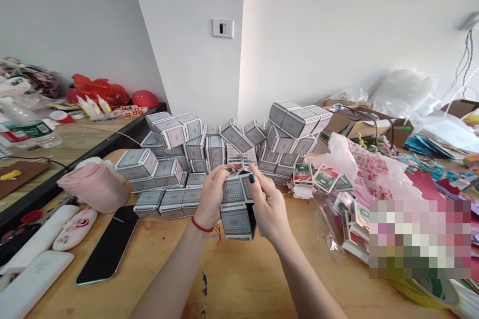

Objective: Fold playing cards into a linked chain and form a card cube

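Fingers [253, 179] of left hand [210, 195] and right hand [272, 209]: bent, thumbs uppermost, pinching top edge of one grey patterned card block [236, 222].

Held block: directly below fingertips at six o'clock, raised over table [232, 284]; long axis roughly twelve to six; dark opening toward three o'clock, beside right palm. Left hand at ten o'clock of block, right hand at two; both touching, neither clearly nearer. Inner joins hidden by fingers.

Next outward, nine round to twelve o'clock: stacked grey blocks [170, 172], tiered, some tilted. At one to two o'clock: taller stack of same pattern [295, 124]. At three: red-and-green card packs [326, 179], near right hand.

Farther: pink roll [93, 187] at nine; dark phone [108, 244] at eight; red-printed plastic bag [377, 172] at three; white wall plate [223, 28] at twelve.
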Tool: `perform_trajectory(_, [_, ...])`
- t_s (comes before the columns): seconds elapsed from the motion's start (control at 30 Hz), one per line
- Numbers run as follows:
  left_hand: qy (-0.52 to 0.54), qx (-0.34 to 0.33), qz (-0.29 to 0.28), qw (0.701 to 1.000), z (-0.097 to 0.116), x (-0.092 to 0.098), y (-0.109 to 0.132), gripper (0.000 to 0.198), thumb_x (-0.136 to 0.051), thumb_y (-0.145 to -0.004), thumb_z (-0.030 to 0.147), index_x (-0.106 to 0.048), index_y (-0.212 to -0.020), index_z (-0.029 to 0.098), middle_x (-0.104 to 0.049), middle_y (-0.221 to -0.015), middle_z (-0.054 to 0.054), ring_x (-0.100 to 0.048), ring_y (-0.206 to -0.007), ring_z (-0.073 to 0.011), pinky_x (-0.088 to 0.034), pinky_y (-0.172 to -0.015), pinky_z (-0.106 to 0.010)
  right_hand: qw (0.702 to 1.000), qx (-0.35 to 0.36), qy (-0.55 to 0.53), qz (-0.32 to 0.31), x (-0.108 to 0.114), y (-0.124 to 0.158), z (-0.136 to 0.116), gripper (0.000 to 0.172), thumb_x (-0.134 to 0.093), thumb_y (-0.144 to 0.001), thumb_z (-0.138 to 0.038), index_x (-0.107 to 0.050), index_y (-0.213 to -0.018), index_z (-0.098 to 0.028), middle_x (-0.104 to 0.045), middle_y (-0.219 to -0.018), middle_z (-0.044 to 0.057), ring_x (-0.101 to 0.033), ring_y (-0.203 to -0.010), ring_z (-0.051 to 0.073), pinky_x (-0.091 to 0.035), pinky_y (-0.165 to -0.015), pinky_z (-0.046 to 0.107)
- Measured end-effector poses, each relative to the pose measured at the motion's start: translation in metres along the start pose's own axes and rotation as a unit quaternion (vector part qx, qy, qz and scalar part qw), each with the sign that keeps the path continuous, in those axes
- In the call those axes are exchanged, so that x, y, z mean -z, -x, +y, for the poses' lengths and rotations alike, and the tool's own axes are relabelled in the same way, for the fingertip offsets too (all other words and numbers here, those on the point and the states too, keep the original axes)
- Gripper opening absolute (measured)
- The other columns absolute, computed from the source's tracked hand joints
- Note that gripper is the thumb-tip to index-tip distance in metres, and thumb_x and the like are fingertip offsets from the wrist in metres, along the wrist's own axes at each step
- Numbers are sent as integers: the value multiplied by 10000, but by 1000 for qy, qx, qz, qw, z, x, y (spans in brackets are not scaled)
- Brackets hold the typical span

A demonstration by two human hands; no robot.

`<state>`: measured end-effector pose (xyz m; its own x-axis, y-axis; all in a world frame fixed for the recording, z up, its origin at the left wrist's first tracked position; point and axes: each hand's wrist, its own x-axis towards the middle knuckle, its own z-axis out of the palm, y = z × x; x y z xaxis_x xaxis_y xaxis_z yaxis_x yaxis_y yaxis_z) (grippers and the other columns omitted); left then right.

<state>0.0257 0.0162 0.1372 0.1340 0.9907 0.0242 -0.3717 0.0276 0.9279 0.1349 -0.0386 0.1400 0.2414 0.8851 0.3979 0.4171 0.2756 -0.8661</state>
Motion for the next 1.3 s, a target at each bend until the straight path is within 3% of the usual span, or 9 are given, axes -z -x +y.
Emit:
perform_trajectory(0.6, [5,0,-43,999,1,10,-5,174,-496,-695,259,-615,-774,159,-644,-865,-33,-584,-775,-163,-437,-696,-242,998,22,54,-31,2,7,-7,403,-380,-870,-374,-485,-1241,-256,-507,-1269,35,-406,-1178,229,-358,-945,399])
perform_trajectory(0.8, [-1,-16,-49,999,1,1,0,130,-499,-709,249,-592,-723,160,-629,-963,-34,-566,-845,-157,-423,-752,-227,997,45,68,-2,0,4,-2,391,-337,-884,-347,-490,-1232,-256,-498,-1275,42,-405,-1185,225,-344,-945,404])
perform_trajectory(0.93, [-3,-9,-43,999,0,-5,5,155,-500,-726,272,-602,-767,163,-620,-995,-36,-561,-855,-154,-421,-758,-225,994,52,97,5,-2,4,2,423,-283,-896,-327,-413,-1289,-242,-454,-1307,61,-370,-1205,228,-305,-966,437])
perform_trajectory(1.13, [-14,-6,-15,1000,-2,-9,8,165,-505,-723,287,-614,-761,170,-633,-938,-22,-562,-866,-155,-416,-740,-214,992,45,115,5,-5,4,7,445,-252,-903,-330,-316,-1339,-268,-403,-1330,72,-340,-1212,242,-296,-957,475])
perform_trajectory(1.3, [-13,19,-4,1000,2,-8,6,142,-535,-689,286,-612,-710,168,-644,-791,-5,-571,-743,-142,-420,-679,-224,994,34,93,-51,1,-2,8,441,-287,-897,-355,-348,-1326,-272,-425,-1322,57,-344,-1221,234,-280,-990,464])
